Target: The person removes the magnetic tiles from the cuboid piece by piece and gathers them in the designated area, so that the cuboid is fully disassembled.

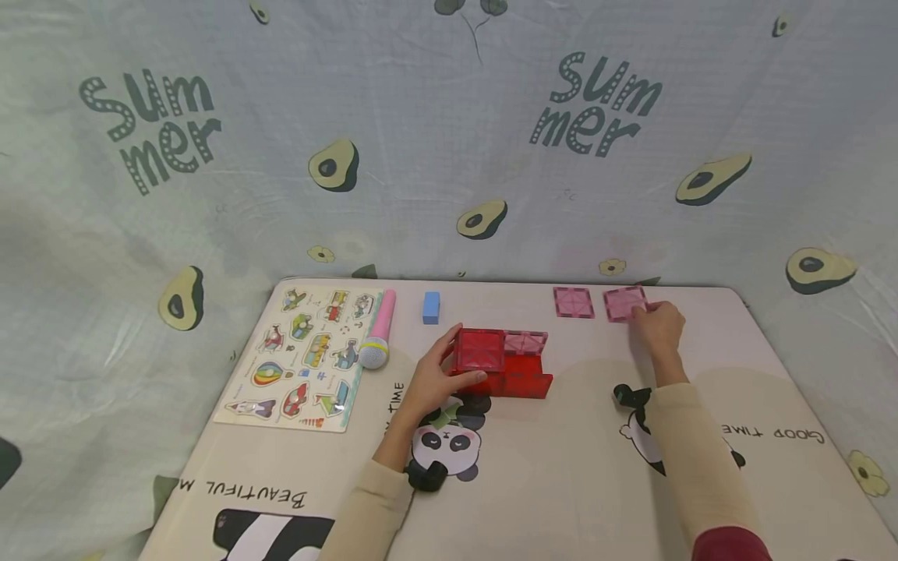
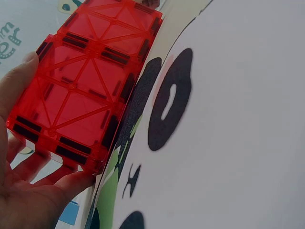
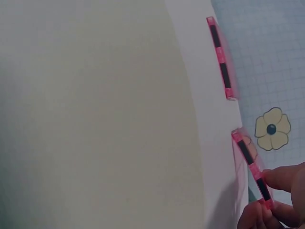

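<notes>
In the head view my left hand point(image 1: 433, 383) holds a box-like build of red magnetic tiles point(image 1: 480, 351) at its left end, thumb in front and fingers behind. A pink tile point(image 1: 526, 343) stands at the build's back right, and the right part is uncovered on top. The left wrist view shows two square red tile faces point(image 2: 71, 90) side by side, with that hand's fingers around the near end. My right hand point(image 1: 662, 327) pinches a square pink magnetic tile point(image 1: 621, 303) by its right edge. In the right wrist view this tile point(image 3: 251, 160) is tilted, one end raised.
Another pink tile point(image 1: 574, 302) lies just left of the pinched one. Left of the build are a blue block point(image 1: 431, 308), a pink toy microphone point(image 1: 380, 331) and a picture puzzle board point(image 1: 291, 358). A printed cloth point(image 1: 407, 117) hangs behind the panda-print table point(image 1: 547, 483).
</notes>
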{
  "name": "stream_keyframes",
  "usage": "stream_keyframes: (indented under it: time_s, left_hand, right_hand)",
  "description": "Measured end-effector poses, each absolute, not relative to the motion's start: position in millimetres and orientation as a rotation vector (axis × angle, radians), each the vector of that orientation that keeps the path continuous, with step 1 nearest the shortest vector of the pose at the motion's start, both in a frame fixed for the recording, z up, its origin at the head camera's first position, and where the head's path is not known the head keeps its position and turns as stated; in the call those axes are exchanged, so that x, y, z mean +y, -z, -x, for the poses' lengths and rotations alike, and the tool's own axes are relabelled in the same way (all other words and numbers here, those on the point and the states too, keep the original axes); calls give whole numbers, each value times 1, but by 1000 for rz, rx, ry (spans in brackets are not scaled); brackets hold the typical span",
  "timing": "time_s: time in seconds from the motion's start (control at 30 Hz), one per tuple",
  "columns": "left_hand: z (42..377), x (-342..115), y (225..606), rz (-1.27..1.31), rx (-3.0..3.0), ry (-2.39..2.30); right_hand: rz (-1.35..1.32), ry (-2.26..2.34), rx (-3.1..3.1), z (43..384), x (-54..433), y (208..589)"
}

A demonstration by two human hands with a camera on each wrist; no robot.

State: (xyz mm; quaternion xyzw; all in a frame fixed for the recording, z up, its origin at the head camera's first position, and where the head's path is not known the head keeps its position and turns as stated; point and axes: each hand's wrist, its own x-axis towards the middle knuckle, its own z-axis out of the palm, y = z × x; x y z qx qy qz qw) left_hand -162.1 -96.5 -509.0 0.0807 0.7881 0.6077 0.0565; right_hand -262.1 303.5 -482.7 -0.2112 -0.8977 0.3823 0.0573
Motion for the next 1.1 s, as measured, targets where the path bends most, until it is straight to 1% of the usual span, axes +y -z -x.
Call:
stream_keyframes:
  time_s: [1.1]
  left_hand:
    - [162, -96, 509, -231, 2400, -1834]
  right_hand:
    - [686, -1106, -2755, 268, 299, 499]
